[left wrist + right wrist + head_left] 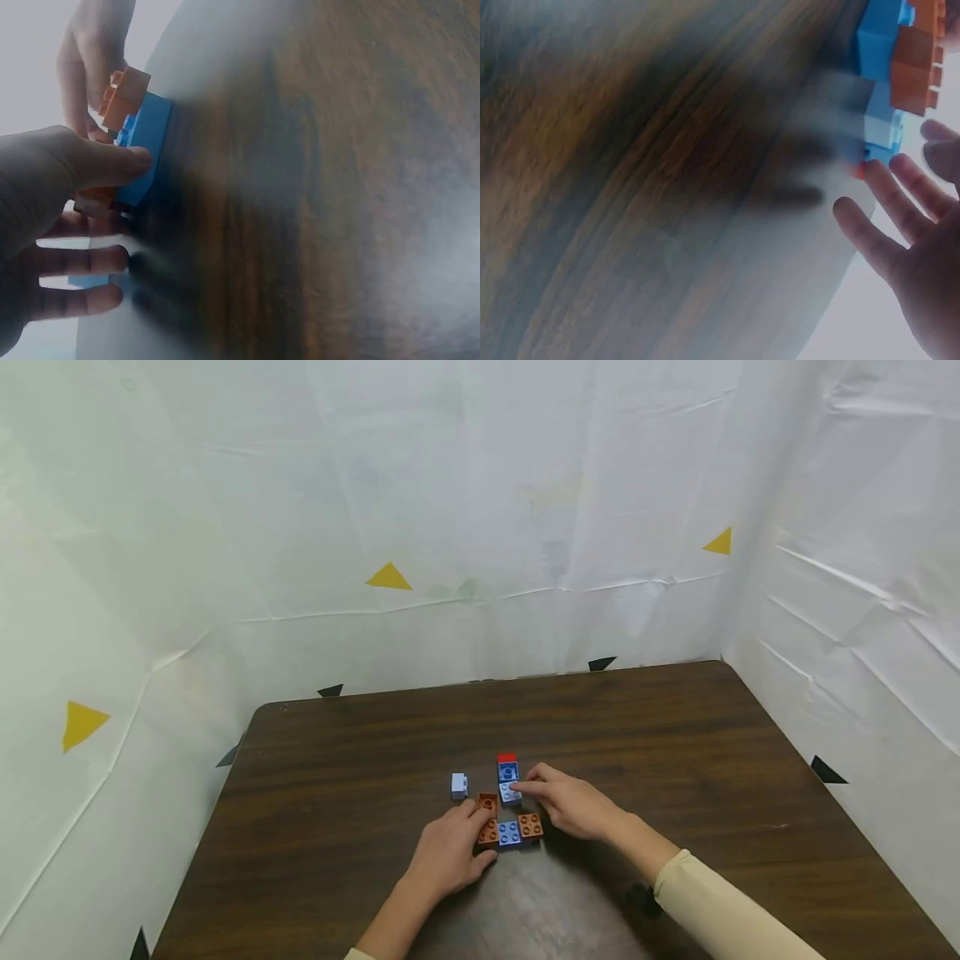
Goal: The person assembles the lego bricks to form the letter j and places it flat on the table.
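Left hand (448,852): arm enters from 7 o'clock, fingers pointing toward 1. Thumb low, pressed along the near side of a blue brick (509,835) in the left wrist view; a forefinger lies over the brown pair (487,836) at the blue brick's 9 o'clock. Grip narrow, holding the brown-and-blue group. Other fingers extend past the group, slightly parted.

Right hand (573,804): forearm in a pale sleeve (723,906), slanting in from 4 o'clock. Forefinger reaches straight toward 9, its tip on top of a light blue brick (511,797). Hand loose, nothing grasped; right wrist view shows fingers fanned apart, thumb held off to one side.

Bricks: mid-table, between the hands. From the blue brick, a single brown brick (531,826) sits at 3 o'clock, the light blue one at 12, a gap between. Beyond it, also toward 12, a darker blue brick (508,772), then a red brick (507,757). A loose pale brick (459,787) lies apart at 9 o'clock from the light blue one, on the dark wood table (360,760).
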Demonstrator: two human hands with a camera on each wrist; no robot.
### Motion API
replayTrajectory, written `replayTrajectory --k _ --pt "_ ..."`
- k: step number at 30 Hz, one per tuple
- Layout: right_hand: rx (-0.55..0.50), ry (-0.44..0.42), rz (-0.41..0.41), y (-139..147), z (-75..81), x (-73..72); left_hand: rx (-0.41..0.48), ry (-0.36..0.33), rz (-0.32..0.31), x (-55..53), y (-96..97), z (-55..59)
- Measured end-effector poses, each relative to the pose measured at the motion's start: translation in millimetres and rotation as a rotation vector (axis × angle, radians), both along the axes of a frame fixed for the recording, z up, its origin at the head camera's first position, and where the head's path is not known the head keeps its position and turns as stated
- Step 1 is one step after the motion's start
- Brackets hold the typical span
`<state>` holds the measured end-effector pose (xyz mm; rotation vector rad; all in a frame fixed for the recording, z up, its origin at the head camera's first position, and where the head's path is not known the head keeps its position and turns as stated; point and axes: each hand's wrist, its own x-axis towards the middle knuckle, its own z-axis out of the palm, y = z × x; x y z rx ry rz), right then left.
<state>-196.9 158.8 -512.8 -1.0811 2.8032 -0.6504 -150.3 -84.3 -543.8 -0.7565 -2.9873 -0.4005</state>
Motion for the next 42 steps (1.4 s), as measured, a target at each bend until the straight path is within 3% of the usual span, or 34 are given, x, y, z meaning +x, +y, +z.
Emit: replayTrajectory --k 5,10,23,37,42 --pt "0.079 0.051 0.024 1 -7.1 -4.5 0.095 0.036 -0.007 3.2 -1.5 -1.5" --pt "0.043 0.121 0.018 2 -11.5 -6.0 0.171 0.038 -0.005 4.5 -0.6 -2.8" --pt "-0.010 0.187 -0.033 4 -16.0 -7.1 0.151 0.035 0.019 1.9 -0.2 -3.1" --pt "-0.193 0.066 -0.124 11 3.4 1.3 0.157 -0.003 0.036 2.4 0.0 -1.3" --pt "-0.182 0.016 -0.119 13 13.0 10.9 0.167 0.008 0.038 2.8 0.0 -1.7"
